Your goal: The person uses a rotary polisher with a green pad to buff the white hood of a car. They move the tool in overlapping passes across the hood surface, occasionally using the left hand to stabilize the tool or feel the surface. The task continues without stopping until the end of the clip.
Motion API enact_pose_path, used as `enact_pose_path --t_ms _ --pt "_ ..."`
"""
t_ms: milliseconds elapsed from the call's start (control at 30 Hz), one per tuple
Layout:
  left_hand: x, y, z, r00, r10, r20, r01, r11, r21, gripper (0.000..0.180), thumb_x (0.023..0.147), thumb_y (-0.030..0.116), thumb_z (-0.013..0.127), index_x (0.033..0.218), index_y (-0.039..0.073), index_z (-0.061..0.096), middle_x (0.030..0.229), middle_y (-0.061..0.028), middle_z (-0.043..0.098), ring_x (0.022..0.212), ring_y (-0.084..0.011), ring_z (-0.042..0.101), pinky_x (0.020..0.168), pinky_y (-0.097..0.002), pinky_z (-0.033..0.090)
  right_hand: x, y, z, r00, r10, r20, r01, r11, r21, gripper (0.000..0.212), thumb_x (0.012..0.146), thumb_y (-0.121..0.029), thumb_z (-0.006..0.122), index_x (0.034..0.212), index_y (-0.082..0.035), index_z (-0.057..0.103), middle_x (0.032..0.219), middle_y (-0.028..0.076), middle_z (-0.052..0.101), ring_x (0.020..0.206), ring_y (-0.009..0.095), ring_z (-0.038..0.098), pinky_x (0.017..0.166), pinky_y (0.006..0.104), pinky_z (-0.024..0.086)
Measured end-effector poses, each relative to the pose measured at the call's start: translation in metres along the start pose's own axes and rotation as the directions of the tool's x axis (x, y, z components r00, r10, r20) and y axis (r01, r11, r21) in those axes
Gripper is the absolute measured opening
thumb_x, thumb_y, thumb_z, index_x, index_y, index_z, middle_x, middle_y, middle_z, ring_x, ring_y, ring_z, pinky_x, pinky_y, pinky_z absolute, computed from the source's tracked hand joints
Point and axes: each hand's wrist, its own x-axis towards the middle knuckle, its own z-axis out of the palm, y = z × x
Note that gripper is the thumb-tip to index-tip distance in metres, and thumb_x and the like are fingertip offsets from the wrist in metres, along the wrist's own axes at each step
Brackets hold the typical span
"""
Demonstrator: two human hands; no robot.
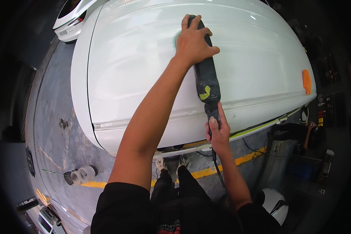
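Note:
A black power polisher lies lengthwise over the white car roof, its head toward the far side. My left hand is spread over the head, fingers curled over its far end and the thumb out to the right side. A sliver of a greenish pad shows beside that hand; the rest is hidden under the tool. Nearer to me, my right hand wraps round the narrow rear handle. A strip of yellow-green tape is stuck on the body. From the handle a black cord runs down past my right forearm.
An orange cloth rests at the roof's right end. On the floor at the left are several cups or tubs. A yellow line crosses the floor by my feet. Another white car stands far left; a person is at the right.

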Motion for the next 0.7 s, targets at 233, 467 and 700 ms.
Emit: enact_pose_path --t_ms 233,467,700 --pt "-0.033 -0.06 -0.059 0.996 -0.01 -0.09 0.016 0.998 0.066 0.051 0.067 0.037 0.08 0.114 0.017 0.082 0.166 -0.0155 0.046 0.158 -0.046 0.027 0.118 -0.0552 0.045 -0.005 -0.001 0.055 0.986 0.071 0.15 -0.077 0.997 0.033 0.071 0.112 -0.036 0.059 0.171 -0.014 0.028 0.077 -0.004 0.05 0.065 0.004 0.044 0.06 0.0219 0.042" --pt "-0.073 -0.129 -0.136 0.987 -0.062 -0.147 0.089 0.978 0.188 0.051 0.068 0.034 0.08 0.116 0.016 0.082 0.166 -0.0171 0.045 0.157 -0.0467 0.028 0.125 -0.0557 0.033 0.001 0.013 0.116 0.949 0.009 0.314 0.025 0.994 -0.105 0.068 0.111 -0.038 0.06 0.169 -0.016 0.032 0.109 0.022 0.073 0.097 0.027 0.071 0.091 0.0365 0.053" --pt "-0.092 -0.15 -0.156 0.982 -0.102 -0.159 0.133 0.972 0.195 0.048 0.068 0.03 0.079 0.113 0.014 0.082 0.164 -0.0195 0.046 0.157 -0.0468 0.027 0.124 -0.0561 0.035 0.003 0.032 0.13 0.928 -0.104 0.357 0.172 0.971 -0.165 0.07 0.11 -0.041 0.06 0.17 -0.022 0.03 0.099 0.026 0.073 0.086 0.04 0.073 0.086 0.0419 0.056"
